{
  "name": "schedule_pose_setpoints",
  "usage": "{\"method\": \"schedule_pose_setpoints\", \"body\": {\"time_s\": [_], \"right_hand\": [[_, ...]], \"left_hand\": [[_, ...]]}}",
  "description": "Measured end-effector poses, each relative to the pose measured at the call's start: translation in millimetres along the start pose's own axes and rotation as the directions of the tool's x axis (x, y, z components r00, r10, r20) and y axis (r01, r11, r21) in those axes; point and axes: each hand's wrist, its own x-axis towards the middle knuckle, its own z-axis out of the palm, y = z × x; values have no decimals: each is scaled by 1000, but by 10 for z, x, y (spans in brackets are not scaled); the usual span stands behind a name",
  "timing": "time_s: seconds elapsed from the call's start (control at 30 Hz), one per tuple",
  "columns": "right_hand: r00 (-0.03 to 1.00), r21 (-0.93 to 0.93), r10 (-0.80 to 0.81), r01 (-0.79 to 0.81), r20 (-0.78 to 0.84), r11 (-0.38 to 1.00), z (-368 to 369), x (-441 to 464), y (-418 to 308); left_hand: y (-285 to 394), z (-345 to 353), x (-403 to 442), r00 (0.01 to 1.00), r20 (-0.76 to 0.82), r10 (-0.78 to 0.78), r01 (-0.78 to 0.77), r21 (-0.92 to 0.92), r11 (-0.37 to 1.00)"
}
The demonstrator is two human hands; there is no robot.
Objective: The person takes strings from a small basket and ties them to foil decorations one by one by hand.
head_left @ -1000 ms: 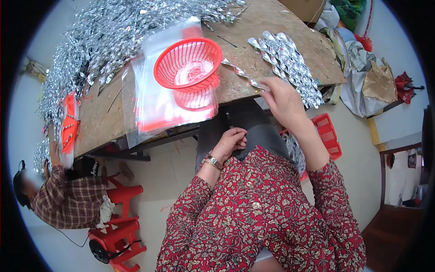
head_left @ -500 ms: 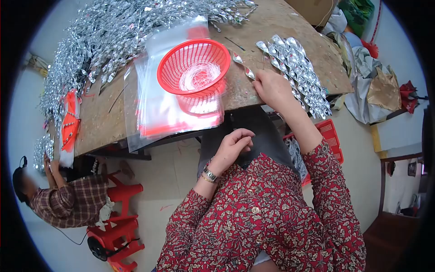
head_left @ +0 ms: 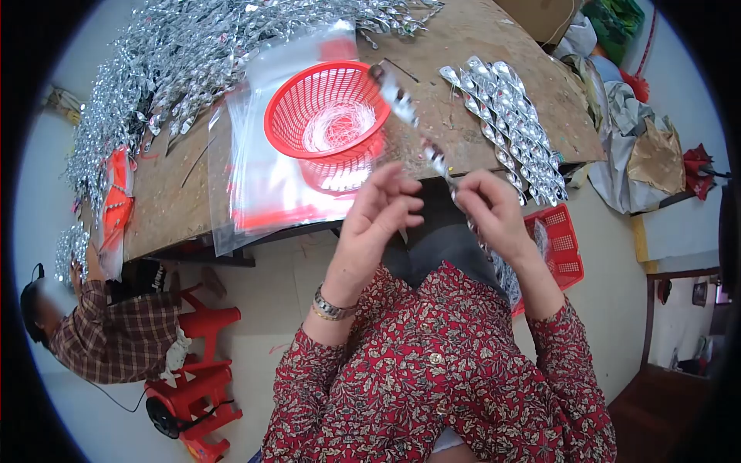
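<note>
Diagonally, twisted silver strip (head_left: 436,158) slants away-left, toward red basket (head_left: 286,109).

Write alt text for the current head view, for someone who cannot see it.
A person's right hand pinches a twisted silver strip, the left hand open beside it. On the worktable ahead, a red plastic basket of thin pale strands sits on clear plastic bags, between a heap and a row of silver twists.

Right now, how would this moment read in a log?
right hand: pinching twisted silver strip; left hand: partly open, nothing visibly held; red basket: on clear bags, holding pale strands
</note>
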Motion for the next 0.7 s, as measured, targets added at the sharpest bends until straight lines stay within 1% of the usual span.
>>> {"method": "schedule_pose_setpoints", "body": {"time_s": [0.07,0.13,0.17,0.23,0.3,0.33,0.4,0.43,0.47,0.53,0.57,0.63,0.7], "right_hand": [[995,5,-53,53,80,999,87,-76,-16],[971,-47,-175,185,164,982,165,-83,-29],[964,-41,-180,191,197,981,210,-72,-70],[954,-32,-186,199,234,980,299,-33,-114],[905,-104,-246,298,347,949,360,45,-119],[904,-104,-246,299,350,949,377,86,-162],[896,-72,-239,285,374,956,369,187,-308],[897,-62,-247,289,366,955,355,252,-343],[889,-57,-321,358,327,932,340,332,-412],[884,-50,-371,400,285,915,310,516,-513],[883,-50,-370,400,288,915,305,616,-546],[883,-113,-401,436,243,893,320,819,-589],[884,-108,-392,429,253,897,380,1017,-611]], "left_hand": [[79,-16,25,1000,6,29,-29,31,999],[132,-4,33,988,-74,138,-145,-95,985],[181,17,27,983,-127,133,-148,-115,982],[187,-63,2,981,-128,144,-162,-138,977],[217,-117,-5,975,-142,172,-194,-158,968],[212,-158,-9,974,-146,173,-196,-158,968],[184,-246,-18,950,-188,249,-280,-163,946],[224,-223,-29,937,-249,246,-288,-149,946],[231,-249,-31,935,-253,248,-291,-149,945],[245,-313,-33,931,-270,244,-297,-176,939],[239,-331,-35,930,-273,245,-299,-177,938],[221,-366,-45,929,-294,226,-284,-173,943],[191,-369,-62,928,-304,217,-279,-178,944]]}}
